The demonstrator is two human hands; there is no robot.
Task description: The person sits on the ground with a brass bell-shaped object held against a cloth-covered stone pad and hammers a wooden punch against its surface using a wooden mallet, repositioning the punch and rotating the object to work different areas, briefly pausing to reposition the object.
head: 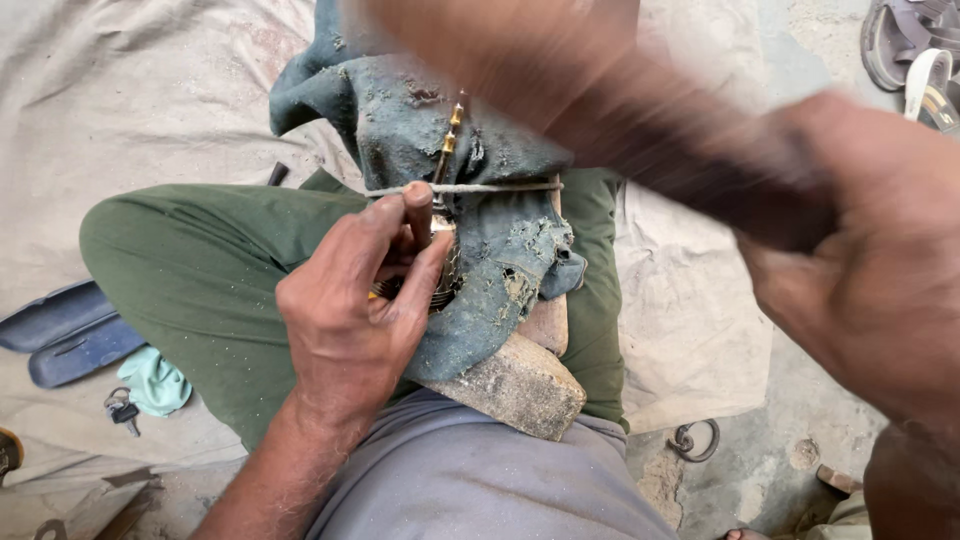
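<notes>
Left hand point(350, 320) pinches a punch point(420, 212) on the metal ring point(440, 290) at frame centre, right hand point(880, 270) clenched on a blurred hammer point(600, 110), raised mid-blow; work looks unfinished.

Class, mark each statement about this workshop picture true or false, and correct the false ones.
1. The left hand grips a small round metal piece. True.
2. The right hand lies flat and sharp in the picture. False: it is raised and blurred, holding a dark blurred tool.
3. A string runs across the blue-grey cloth. True.
4. The keys lie on the wooden block. False: they lie on the ground sheet beside a pale green cloth.
5. The trousers are red. False: green.
</notes>
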